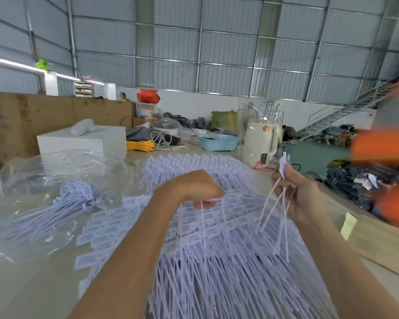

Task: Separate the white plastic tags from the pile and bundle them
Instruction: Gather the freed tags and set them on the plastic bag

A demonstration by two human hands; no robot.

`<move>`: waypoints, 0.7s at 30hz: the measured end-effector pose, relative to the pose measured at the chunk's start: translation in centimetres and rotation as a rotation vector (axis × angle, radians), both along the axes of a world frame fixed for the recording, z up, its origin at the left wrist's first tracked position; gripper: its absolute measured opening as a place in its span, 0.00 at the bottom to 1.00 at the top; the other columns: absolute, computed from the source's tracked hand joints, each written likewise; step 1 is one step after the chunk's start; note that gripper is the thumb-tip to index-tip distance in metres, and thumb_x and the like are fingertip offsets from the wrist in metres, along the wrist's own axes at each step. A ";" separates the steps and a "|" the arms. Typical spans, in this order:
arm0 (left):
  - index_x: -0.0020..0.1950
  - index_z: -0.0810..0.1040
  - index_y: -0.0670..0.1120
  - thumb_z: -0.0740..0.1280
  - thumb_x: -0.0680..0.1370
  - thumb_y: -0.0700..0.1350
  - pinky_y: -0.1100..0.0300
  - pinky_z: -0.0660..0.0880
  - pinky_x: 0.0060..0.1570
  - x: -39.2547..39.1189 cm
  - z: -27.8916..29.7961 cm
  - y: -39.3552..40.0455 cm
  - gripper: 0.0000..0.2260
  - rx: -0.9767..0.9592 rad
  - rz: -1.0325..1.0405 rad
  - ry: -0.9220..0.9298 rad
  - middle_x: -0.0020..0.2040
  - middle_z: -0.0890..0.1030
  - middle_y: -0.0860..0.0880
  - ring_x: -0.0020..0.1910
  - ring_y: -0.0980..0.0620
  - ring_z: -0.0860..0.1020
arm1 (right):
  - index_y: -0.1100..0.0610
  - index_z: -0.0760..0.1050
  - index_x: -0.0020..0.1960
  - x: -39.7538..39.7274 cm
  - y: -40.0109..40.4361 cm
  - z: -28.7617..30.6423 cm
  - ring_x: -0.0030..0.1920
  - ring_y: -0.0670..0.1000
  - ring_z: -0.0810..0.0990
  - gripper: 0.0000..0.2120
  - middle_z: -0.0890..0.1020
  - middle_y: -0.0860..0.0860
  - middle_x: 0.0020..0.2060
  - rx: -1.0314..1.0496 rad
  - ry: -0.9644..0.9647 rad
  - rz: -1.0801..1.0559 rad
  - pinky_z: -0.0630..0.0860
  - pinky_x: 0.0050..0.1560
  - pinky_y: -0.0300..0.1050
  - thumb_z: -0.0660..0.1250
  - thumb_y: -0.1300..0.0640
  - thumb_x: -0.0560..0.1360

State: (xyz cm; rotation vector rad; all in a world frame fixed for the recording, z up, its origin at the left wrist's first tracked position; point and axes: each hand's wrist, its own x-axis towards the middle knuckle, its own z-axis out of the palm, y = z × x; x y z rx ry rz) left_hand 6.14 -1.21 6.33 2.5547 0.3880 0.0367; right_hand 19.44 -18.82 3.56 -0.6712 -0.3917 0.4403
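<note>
White plastic tags already set aside (78, 192) lie far left on clear plastic sheeting (32, 180), well apart from where I work. Next comes the main pile of tags (217, 261), fanned across the table (32, 284) with flat label ends toward the left and thin tails running toward me.

My left hand (198, 189) hovers above the middle of the pile, fingers curled down and pinching the top of a tag or two whose tails (203, 226) hang straight below the knuckles and reach down to the heap. To do this pull well, I judge I should lift straight up and slowly, so the tails slide free without dragging neighbours along.

My right hand (302, 192) is raised beside the pile's right edge, fingers closed around a small bunch of separated tags (279, 215); their heads stick out above my thumb and the tails dangle below, clear of the heap. A kettle wrapped in film (260, 143) stands behind it.
</note>
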 end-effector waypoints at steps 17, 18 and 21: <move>0.56 0.70 0.47 0.67 0.78 0.42 0.62 0.73 0.30 0.1 -0.3 -4.5 0.10 -0.412 -0.135 -0.228 0.39 0.79 0.47 0.30 0.54 0.78 | 0.62 0.76 0.53 -3.8 5.9 2.4 0.34 0.52 0.74 0.09 0.78 0.57 0.37 -0.394 -0.161 -0.343 0.73 0.35 0.43 0.67 0.59 0.76; 0.59 0.70 0.45 0.65 0.79 0.41 0.60 0.73 0.32 -0.2 -0.3 -4.0 0.10 -0.329 -0.074 -0.273 0.42 0.78 0.45 0.32 0.53 0.77 | 0.62 0.76 0.52 -4.1 6.4 2.3 0.34 0.52 0.73 0.08 0.77 0.56 0.36 -0.392 -0.165 -0.327 0.72 0.38 0.45 0.67 0.58 0.76; 0.57 0.76 0.45 0.61 0.80 0.42 0.60 0.71 0.36 -2.1 0.0 -1.1 0.08 -0.026 0.067 -0.411 0.47 0.80 0.44 0.36 0.52 0.75 | 0.59 0.71 0.42 -5.4 8.7 2.2 0.30 0.50 0.70 0.09 0.71 0.54 0.30 -0.485 -0.250 -0.267 0.69 0.37 0.45 0.67 0.56 0.77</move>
